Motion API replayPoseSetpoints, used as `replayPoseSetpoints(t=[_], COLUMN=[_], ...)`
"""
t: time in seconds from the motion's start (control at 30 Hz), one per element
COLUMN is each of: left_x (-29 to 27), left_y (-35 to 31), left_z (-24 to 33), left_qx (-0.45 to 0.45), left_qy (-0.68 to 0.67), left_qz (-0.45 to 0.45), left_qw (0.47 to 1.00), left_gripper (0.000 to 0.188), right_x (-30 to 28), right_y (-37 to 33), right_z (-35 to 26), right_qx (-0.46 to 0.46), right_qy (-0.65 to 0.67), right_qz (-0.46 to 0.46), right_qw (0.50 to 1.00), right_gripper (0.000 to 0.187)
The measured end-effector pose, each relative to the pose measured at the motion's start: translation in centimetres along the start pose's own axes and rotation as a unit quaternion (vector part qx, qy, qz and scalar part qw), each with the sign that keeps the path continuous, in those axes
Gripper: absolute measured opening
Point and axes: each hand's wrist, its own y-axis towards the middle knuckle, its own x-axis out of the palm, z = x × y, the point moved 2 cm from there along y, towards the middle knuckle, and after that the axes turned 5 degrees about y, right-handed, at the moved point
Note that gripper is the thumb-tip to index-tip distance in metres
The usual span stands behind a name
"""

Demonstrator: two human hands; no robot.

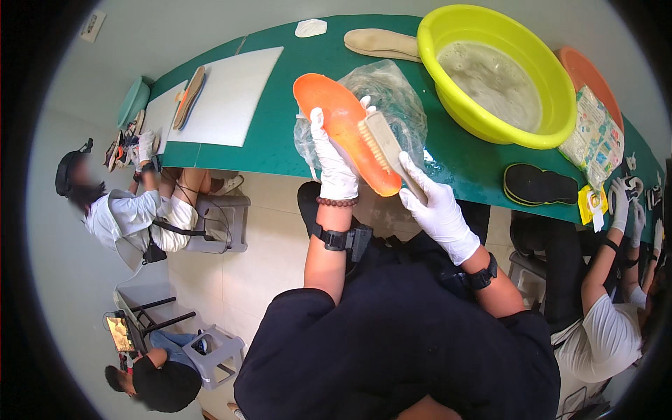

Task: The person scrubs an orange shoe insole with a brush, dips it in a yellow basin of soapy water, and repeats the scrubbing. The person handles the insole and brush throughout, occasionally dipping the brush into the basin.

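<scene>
Dark sleeves and bare forearms rise from the lower edge, each wrist strapped with a black band, the left one also ringed by a string of brown beads. Both hands wear thin white gloves. The left hand (334, 164) is closed around the near edge of an orange insole (341, 129), a smooth, flat, foot-shaped piece with a rounded toe end pointing away from the person; its fingers lie up along the insole's left side. The right hand (437, 206) grips the handle of a pale scrubbing brush (383, 145), a long narrow block whose short bristles press against the insole's right half, just above that hand.

Behind the insole, touching it from beyond, sits a crumpled clear plastic bag (395, 105) on the green surface (273, 140). Up and to the right of the right hand stands a round, glossy yellow-green basin (490, 42) holding cloudy, foamy water. An orange basin (591, 77) peeks out from behind it, with a printed plastic packet (595, 136) lying against it. A beige insole (381, 43) lies flat beyond the bag, left of the yellow-green basin. A black insole (539, 185) rests at the surface's near edge, to the right of the right hand. Far to the left of the left hand lies a white board (231, 94).

Other people sit at both ends of the surface, their gloved hands on their own items.
</scene>
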Motion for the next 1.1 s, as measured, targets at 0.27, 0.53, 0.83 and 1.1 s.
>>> replayPoseSetpoints(t=[0.27, 0.53, 0.83, 1.1], left_x=[-1.4, -1.4, -2.3, -2.4], left_y=[-0.4, -1.3, -0.5, -0.4], left_z=[-3.8, -4.6, -4.5, -1.4], left_qx=[-0.152, -0.093, -0.080, -0.108], left_qy=[-0.075, 0.012, 0.056, -0.004], left_qz=[-0.060, 0.055, 0.098, 0.047], left_qw=[0.984, 0.994, 0.990, 0.993], left_gripper=[0.084, 0.075, 0.083, 0.084], right_x=[1.6, 1.5, 2.2, 2.0], right_y=[1.8, 2.2, 3.8, 2.3], right_z=[-0.6, 0.1, 0.4, 0.5], right_qx=[-0.023, 0.026, 0.045, 0.017], right_qy=[-0.116, -0.157, -0.123, -0.099], right_qz=[-0.003, -0.047, -0.102, -0.100], right_qw=[0.993, 0.986, 0.986, 0.990], right_gripper=[0.051, 0.040, 0.047, 0.046])
